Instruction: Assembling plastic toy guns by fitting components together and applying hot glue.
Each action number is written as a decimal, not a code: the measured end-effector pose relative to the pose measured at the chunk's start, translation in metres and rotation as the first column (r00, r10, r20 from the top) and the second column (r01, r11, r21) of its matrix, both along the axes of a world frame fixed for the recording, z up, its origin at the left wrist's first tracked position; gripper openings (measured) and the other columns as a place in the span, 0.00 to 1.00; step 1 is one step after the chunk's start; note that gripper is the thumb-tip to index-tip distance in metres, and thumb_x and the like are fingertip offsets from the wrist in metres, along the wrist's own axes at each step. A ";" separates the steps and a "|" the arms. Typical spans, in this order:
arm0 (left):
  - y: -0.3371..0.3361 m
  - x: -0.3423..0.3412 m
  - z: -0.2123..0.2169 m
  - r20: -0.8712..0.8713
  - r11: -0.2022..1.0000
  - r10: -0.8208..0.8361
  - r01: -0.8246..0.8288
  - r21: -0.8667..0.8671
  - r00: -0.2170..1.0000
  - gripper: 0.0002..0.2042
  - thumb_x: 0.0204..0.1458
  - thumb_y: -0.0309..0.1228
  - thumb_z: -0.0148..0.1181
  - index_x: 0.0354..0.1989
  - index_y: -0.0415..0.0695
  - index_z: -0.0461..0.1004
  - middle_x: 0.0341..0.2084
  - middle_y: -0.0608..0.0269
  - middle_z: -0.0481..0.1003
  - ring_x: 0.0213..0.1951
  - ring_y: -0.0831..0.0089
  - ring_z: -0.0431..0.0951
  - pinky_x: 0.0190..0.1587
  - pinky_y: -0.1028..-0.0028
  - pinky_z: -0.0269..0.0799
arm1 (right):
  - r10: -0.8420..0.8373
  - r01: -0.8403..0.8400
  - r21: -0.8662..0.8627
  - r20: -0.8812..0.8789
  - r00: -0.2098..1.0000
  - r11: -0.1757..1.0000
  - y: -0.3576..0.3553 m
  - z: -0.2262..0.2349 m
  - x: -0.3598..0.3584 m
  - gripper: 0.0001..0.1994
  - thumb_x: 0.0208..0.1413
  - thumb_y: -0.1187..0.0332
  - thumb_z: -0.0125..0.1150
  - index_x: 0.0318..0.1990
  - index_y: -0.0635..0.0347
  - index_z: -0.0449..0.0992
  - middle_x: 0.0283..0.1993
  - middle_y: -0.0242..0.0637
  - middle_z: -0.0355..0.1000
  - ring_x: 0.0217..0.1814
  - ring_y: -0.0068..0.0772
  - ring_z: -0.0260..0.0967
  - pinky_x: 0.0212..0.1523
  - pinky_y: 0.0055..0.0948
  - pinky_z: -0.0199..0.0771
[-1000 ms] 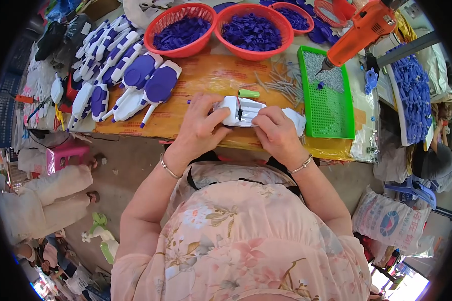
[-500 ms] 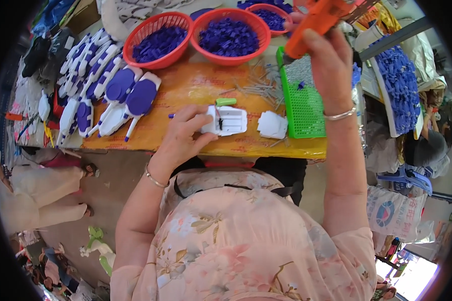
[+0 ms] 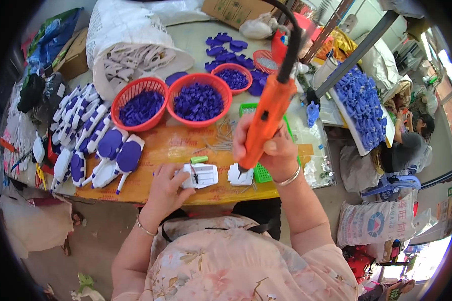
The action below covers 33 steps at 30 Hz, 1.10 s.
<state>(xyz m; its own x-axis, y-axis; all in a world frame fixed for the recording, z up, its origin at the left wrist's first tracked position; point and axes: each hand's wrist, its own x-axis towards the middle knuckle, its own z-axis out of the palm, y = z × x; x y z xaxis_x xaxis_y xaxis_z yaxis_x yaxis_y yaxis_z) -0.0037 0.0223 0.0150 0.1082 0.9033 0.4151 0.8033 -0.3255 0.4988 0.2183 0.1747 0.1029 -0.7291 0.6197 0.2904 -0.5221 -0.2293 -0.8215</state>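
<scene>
White casing [image 3: 204,175] is flat on the table [image 3: 160,156] near your edge, hollow side up; your left hand [image 3: 168,189] pinches its left end between thumb and fingers. Green cylinder [image 3: 199,159] just behind it, white piece [image 3: 237,176] to its right. Your right hand [image 3: 272,154] is wrapped round the orange driver [image 3: 266,115], bit pointing down; can't tell the bit's height over the white piece. Green tray [image 3: 261,173] beyond that, red baskets [image 3: 116,116] of purple parts further back.
</scene>
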 end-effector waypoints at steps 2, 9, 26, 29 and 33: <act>-0.001 0.004 0.010 -0.004 0.999 0.024 -0.024 0.022 1.000 0.22 0.31 0.30 0.73 0.38 0.41 0.71 0.42 0.52 0.70 0.43 0.54 0.70 0.46 0.59 0.65 | -0.003 0.002 -0.013 -0.097 0.995 1.000 -0.006 0.004 0.002 0.33 0.40 0.53 0.66 0.51 0.67 0.68 0.32 0.43 0.71 0.29 0.39 0.72 0.30 0.34 0.73; 0.006 0.014 0.043 0.166 0.997 -0.072 0.064 0.051 0.983 0.19 0.35 0.27 0.71 0.37 0.40 0.73 0.39 0.52 0.72 0.41 0.54 0.73 0.42 0.62 0.70 | -0.481 0.444 0.219 0.163 0.862 0.869 -0.040 0.023 -0.008 0.21 0.44 0.73 0.70 0.46 0.64 0.70 0.35 0.34 0.74 0.34 0.23 0.73 0.36 0.25 0.75; 0.027 0.048 0.128 0.282 0.918 -0.309 0.207 0.339 0.909 0.14 0.40 0.20 0.67 0.38 0.38 0.74 0.34 0.53 0.75 0.33 0.62 0.77 0.34 0.70 0.73 | 0.374 -0.410 -0.039 -0.339 0.863 0.911 -0.016 -0.011 -0.004 0.30 0.42 0.50 0.67 0.43 0.70 0.70 0.27 0.48 0.71 0.26 0.40 0.71 0.28 0.35 0.74; 0.038 0.058 0.139 0.214 0.831 -0.342 0.189 0.523 0.915 0.13 0.41 0.20 0.65 0.38 0.38 0.74 0.34 0.54 0.75 0.32 0.61 0.76 0.35 0.67 0.72 | 0.391 -0.471 -0.115 -0.406 0.826 0.875 -0.021 -0.016 -0.004 0.30 0.42 0.53 0.67 0.46 0.70 0.70 0.30 0.53 0.73 0.27 0.45 0.73 0.27 0.36 0.75; 0.048 0.067 0.143 0.145 0.744 -0.327 0.160 0.649 0.934 0.12 0.42 0.20 0.64 0.37 0.38 0.74 0.33 0.56 0.75 0.31 0.62 0.75 0.40 0.62 0.71 | 0.330 -0.443 -0.217 -0.413 0.849 0.870 -0.029 -0.015 -0.005 0.28 0.45 0.57 0.66 0.48 0.73 0.69 0.31 0.57 0.74 0.26 0.46 0.74 0.26 0.35 0.77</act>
